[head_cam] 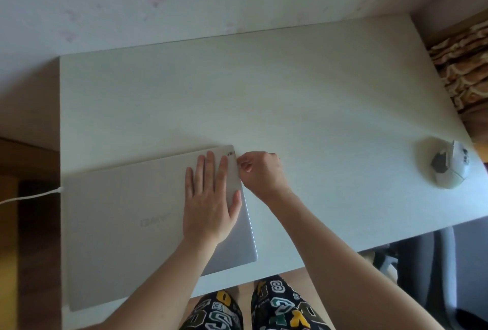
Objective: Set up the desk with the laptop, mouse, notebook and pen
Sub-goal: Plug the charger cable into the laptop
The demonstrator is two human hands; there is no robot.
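Closed silver laptop [126,224] lying flat on the left part of the white worktop [290,97], lid down, near edge almost at the worktop's front edge. White cable [29,196] plugged into its left side, trailing off the left edge. Left hand [211,197] pressed flat on the lid near the right end, fingers [210,168] straight and slightly spread, not curled round anything. Right hand [260,171] right at the laptop's far right corner, fingers curled in, tips against the lid's edge; can't tell for sure whether pinching the edge or just touching it. Mouse [449,168], white and grey with a dark patch, sitting way over at the right edge of the worktop, well apart from both hands. Patterned shorts [253,308] visible at the bottom, grey chair [427,271] tucked at lower right, brown patterned fabric [462,70] past the right end.
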